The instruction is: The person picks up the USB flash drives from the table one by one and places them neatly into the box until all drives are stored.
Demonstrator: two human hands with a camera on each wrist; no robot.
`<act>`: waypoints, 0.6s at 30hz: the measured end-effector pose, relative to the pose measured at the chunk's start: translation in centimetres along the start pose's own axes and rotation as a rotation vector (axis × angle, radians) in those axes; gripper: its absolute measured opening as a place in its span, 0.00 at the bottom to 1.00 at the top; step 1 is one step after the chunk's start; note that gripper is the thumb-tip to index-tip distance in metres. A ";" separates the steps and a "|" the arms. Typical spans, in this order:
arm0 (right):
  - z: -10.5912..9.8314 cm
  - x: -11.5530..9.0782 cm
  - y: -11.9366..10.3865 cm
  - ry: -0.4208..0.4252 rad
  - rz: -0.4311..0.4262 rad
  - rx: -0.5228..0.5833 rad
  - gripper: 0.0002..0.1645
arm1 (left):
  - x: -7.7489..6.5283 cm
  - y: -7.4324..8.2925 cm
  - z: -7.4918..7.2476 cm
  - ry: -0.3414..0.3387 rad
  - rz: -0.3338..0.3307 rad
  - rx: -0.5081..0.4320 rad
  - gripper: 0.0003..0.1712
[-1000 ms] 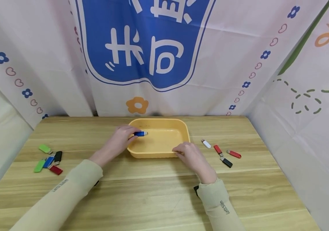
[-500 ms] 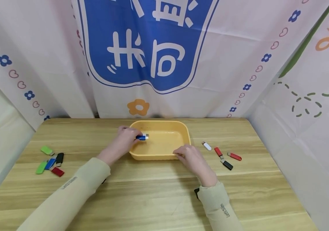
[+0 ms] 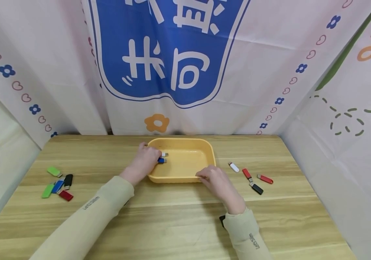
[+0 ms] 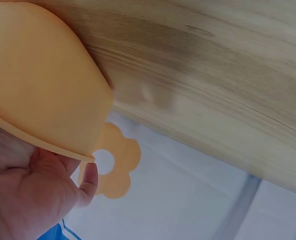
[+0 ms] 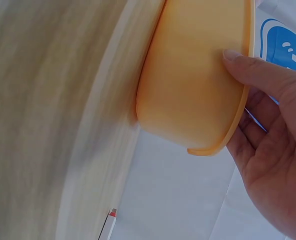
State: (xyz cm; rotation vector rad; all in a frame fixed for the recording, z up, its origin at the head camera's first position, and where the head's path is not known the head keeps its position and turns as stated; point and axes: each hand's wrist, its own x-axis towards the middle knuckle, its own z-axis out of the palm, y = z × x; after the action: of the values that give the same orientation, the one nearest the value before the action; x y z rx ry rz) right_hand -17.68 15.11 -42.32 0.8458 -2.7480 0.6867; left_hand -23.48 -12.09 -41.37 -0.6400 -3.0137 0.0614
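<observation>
At the left end of a yellow plastic basin (image 3: pixel 185 178), my left hand (image 3: pixel 142 161) reaches over the rim with its fingers curled inside. It holds a blue USB flash drive (image 3: pixel 162 160). Just beyond it shows the metal plug of a second, whitish drive (image 3: pixel 165 154). In the left wrist view the basin wall (image 4: pixel 42 75) hides most fingers of the left hand (image 4: pixel 32 195), and one fingertip is at the outer rim. My right hand (image 3: pixel 216 180) pinches the basin's front right rim. In the right wrist view, its thumb (image 5: pixel 243 65) presses the outer wall.
On the left of the wooden table (image 3: pixel 175 227) lie several USB drives: green (image 3: pixel 54 171), black (image 3: pixel 68 180), blue (image 3: pixel 58 186), dark red (image 3: pixel 65 195). On the right are white (image 3: pixel 234 167), red (image 3: pixel 265 179) and black ones (image 3: pixel 256 188). A printed cloth (image 3: pixel 185 119) hangs behind.
My left hand has moved right and lower into the basin with the blue drive, and a second drive's plug has come into view beside it. The right hand has stayed at the rim.
</observation>
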 end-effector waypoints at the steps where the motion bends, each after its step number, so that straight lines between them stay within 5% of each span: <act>1: 0.0 0.0 0.0 0.002 -0.004 -0.001 0.06 | 0.0 0.0 0.1 -0.002 0.000 0.017 0.06; 11: 0.1 -0.1 0.0 -0.007 -0.015 -0.005 0.07 | 0.0 0.5 0.3 -0.033 0.004 0.176 0.07; 18: 0.0 0.0 0.1 -0.012 -0.011 -0.004 0.07 | 0.2 0.7 0.2 -0.038 -0.016 0.178 0.08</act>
State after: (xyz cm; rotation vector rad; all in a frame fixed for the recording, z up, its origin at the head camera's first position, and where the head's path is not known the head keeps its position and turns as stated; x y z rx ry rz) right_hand -17.74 15.17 -42.34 0.8668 -2.7522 0.6752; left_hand -23.36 -11.39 -41.62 -0.6032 -3.0033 0.3400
